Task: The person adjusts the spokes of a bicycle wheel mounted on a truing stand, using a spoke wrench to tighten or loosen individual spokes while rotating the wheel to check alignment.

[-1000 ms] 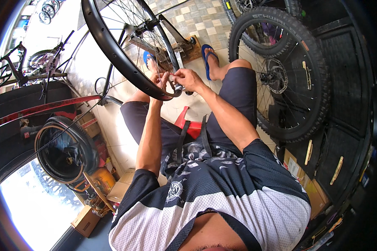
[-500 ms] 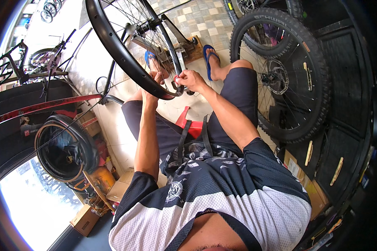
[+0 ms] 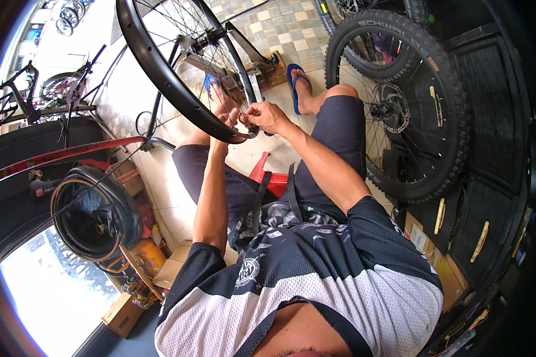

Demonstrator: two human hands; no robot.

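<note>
A bare black bicycle wheel, with no tyre on its wide rim, is mounted upright in a metal truing stand in front of me. My right hand pinches a small red spoke wrench among the spokes at the near end of the rim. Close beside it, my left hand is closed at the rim, its fingers showing on the inner side and the wrist below. The rim covers part of that hand, so its exact hold is partly hidden.
On the right, knobbly-tyred wheels lean against black drawers. Tyres, cardboard boxes and a red frame tube lie left. A red object shows between my thighs. Bike frames stand far left.
Both hands have shifted slightly to the left along with the near end of the rim. The left fingers have come nearer the red spoke wrench, which stays in my right hand.
</note>
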